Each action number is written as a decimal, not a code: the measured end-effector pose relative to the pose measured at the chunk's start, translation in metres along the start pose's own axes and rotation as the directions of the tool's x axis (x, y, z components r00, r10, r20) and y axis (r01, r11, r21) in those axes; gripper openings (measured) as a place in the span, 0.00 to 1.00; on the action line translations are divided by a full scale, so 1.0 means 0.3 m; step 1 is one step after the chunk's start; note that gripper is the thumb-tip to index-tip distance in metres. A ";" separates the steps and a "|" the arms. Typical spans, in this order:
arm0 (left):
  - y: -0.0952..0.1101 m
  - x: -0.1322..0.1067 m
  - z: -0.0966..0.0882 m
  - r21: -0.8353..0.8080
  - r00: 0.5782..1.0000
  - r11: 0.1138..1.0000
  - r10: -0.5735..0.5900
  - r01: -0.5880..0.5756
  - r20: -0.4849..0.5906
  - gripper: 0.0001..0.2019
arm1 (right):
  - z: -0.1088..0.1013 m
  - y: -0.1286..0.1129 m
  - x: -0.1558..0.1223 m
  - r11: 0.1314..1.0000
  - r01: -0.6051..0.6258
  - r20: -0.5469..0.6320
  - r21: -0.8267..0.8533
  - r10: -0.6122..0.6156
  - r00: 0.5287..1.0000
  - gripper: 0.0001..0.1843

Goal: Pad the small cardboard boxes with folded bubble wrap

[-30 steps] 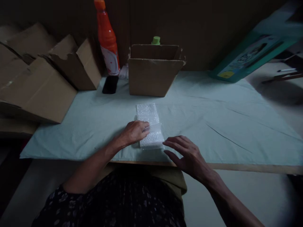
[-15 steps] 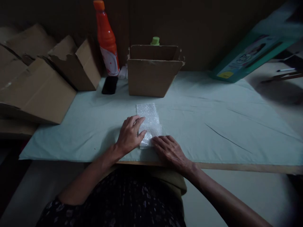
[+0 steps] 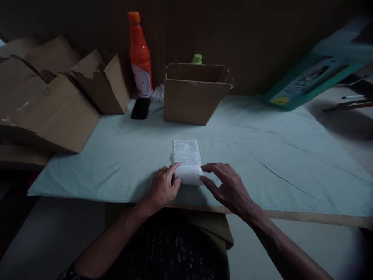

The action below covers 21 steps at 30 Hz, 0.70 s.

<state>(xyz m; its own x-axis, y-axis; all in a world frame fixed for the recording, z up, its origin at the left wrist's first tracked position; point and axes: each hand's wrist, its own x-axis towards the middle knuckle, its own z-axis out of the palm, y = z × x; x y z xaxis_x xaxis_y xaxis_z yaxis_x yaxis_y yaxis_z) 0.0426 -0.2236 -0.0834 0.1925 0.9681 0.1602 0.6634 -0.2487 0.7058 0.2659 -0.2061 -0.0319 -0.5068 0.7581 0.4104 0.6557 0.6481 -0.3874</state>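
A strip of bubble wrap (image 3: 186,151) lies on the light-green cloth, its near end folded over into a thicker, whitish roll. At the roll's left end, my left hand (image 3: 164,184) holds it between thumb and forefinger. My right hand (image 3: 229,184) pinches the opposite end, thumb low and fingers above, the remaining fingers curled. Whether anything is wrapped inside the roll cannot be made out.
Behind the wrap stands an open cardboard box (image 3: 186,101). A black phone (image 3: 140,108) and an orange bottle (image 3: 140,58) are to its left. More cardboard boxes (image 3: 55,112) crowd the far left. A teal jug (image 3: 305,81) leans at the back right.
The near end of the bubble wrap is now folded further over, leaving a shorter flat length. My right hand has moved right to the roll's end; my left hand has come down nearer me.
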 end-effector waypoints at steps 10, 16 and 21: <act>-0.002 0.037 0.013 0.217 0.994 0.976 0.017 0.007 -0.106 0.19 | 0.133 0.024 -0.054 0.942 0.242 0.087 -0.231 -0.228 0.970 0.15; 0.002 -0.044 -0.036 0.126 0.952 0.952 0.293 -0.280 -0.092 0.22 | 0.107 0.051 0.006 0.982 0.189 0.140 0.010 -0.189 0.972 0.16; -0.012 -0.050 -0.055 -0.025 0.975 0.977 0.210 -0.212 -0.068 0.17 | 0.075 0.044 0.024 0.933 -0.168 0.350 0.317 0.049 0.935 0.17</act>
<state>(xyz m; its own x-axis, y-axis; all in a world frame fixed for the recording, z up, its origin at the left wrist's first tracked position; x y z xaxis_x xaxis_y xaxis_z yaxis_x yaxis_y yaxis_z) 0.0255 -0.2368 -0.0770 0.2775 0.8942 0.3513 0.5891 -0.4472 0.6730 0.2584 -0.1904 -0.0526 -0.6378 0.7665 0.0757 0.5195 0.5007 -0.6924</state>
